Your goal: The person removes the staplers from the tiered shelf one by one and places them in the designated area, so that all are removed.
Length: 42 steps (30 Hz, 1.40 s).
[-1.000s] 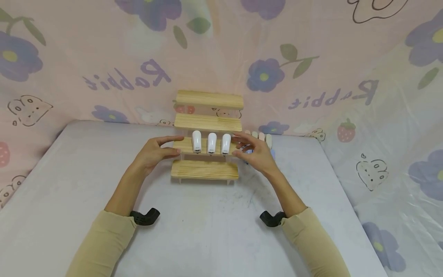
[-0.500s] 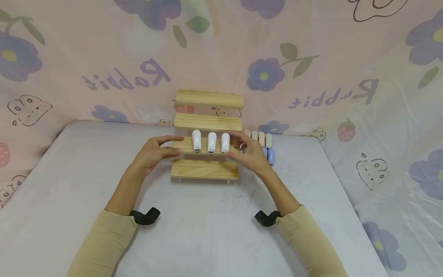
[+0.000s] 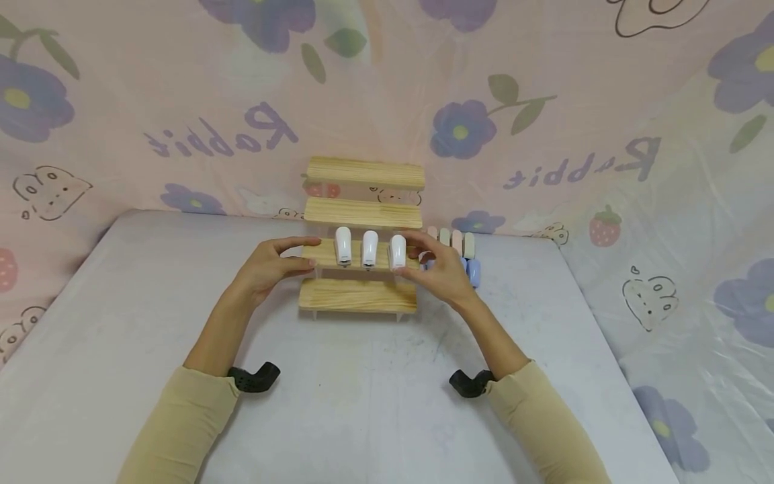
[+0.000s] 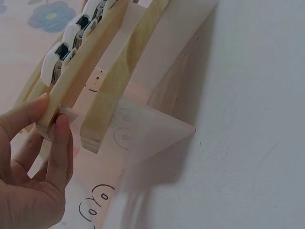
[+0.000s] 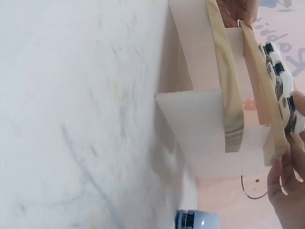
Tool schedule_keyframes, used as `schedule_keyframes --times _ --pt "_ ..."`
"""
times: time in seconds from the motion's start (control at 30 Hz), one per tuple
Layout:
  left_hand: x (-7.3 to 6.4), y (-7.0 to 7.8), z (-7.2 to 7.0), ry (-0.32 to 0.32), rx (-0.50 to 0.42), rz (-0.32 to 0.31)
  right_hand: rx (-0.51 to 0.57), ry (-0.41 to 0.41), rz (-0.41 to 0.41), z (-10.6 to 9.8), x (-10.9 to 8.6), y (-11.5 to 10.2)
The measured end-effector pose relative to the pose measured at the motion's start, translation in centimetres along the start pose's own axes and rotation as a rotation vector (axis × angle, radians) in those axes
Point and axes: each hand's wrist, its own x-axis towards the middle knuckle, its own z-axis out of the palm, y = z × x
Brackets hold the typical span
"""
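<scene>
Three white mini staplers stand in a row on the second-lowest board of a tiered wooden shelf (image 3: 361, 296): the left stapler (image 3: 342, 246), the middle stapler (image 3: 369, 249) and the right stapler (image 3: 397, 251). My left hand (image 3: 266, 269) pinches the left end of that board; in the left wrist view the thumb and fingers of the left hand (image 4: 35, 167) lie around the board end (image 4: 47, 114). At the other end, my right hand (image 3: 438, 269) holds the right stapler between thumb and fingers. The right wrist view shows the right hand (image 5: 290, 186) only partly, at its edge.
Behind the right hand, pink and green staplers (image 3: 463, 245) and blue staplers (image 3: 474, 273) stand on the white-covered table (image 3: 363, 396). The two upper boards (image 3: 365, 173) rise at the back, near a patterned cloth wall (image 3: 375, 87).
My right hand has moved left onto the right stapler, which first shifted slightly left, then back right and a little nearer. The left hand and the other two staplers have stayed in place.
</scene>
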Motion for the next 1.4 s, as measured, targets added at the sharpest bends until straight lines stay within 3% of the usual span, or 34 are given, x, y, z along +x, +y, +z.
schedule_keyframes --times 0.73,1.4 --pt "0.0 -0.2 0.1 0.0 -0.015 0.008 0.042 -0.008 0.026 -3.2 -2.0 1.3" --pt "0.0 0.1 0.2 0.012 -0.007 -0.016 -0.001 -0.017 0.125 -4.8 -4.4 3.0"
